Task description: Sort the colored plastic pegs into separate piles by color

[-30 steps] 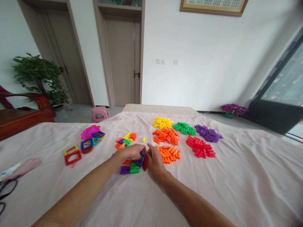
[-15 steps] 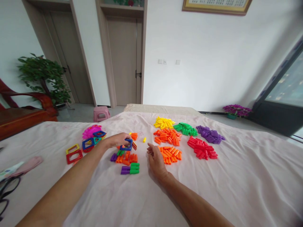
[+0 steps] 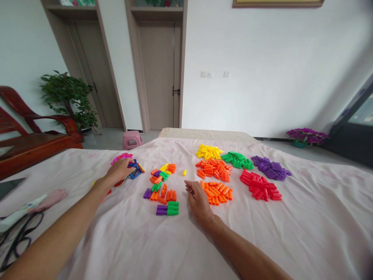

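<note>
My left hand [image 3: 120,171] is over the plastic frames at the left of the cloth, its fingers closed on a blue magnetic tile frame [image 3: 135,170]. More coloured frames lie partly hidden under that hand, in front of some pink flower-shaped pieces [image 3: 122,156]. My right hand [image 3: 199,198] rests on the cloth with nothing in it, fingers loosely bent and apart. Just beside it is a pile of orange plastic tubes [image 3: 217,193]. Between the hands lie small groups of joined tubes, among them a purple and green block [image 3: 167,209]. A single yellow tube [image 3: 184,172] lies alone.
Sorted piles of yellow [image 3: 209,151], green [image 3: 237,160], purple [image 3: 271,168] and red tubes [image 3: 260,186] lie at the right, by another orange pile [image 3: 215,169]. Black glasses [image 3: 21,239] and a pink cloth item [image 3: 52,199] are at the left. A pink stool [image 3: 132,140] stands behind.
My left hand has moved left with the blue frame, from above the joined tubes to the pile of frames. My right hand stays in place on the cloth. The view has turned slightly left.
</note>
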`<action>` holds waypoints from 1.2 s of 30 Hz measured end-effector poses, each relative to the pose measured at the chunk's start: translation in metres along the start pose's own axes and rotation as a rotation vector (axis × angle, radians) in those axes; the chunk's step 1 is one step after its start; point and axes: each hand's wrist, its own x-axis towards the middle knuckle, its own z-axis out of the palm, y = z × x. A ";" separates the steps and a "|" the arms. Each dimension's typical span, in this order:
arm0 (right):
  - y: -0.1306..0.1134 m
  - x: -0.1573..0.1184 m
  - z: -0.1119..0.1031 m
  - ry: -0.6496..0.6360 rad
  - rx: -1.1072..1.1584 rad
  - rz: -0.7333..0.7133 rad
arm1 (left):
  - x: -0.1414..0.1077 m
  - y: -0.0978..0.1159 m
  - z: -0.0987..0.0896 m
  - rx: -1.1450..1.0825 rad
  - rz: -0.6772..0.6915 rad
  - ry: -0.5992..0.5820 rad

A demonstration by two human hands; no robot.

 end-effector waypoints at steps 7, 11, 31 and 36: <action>-0.003 -0.001 0.000 -0.014 -0.028 -0.024 | -0.105 0.053 0.066 0.238 0.299 -0.366; -0.006 -0.002 0.000 -0.040 -0.046 -0.017 | -0.136 0.081 0.098 0.267 0.256 -0.430; -0.025 -0.003 -0.002 -0.251 -0.293 -0.179 | 0.011 0.037 0.117 -0.024 0.038 0.272; -0.033 -0.002 0.007 -0.425 -0.469 -0.261 | 0.006 0.025 0.131 -0.039 0.115 0.161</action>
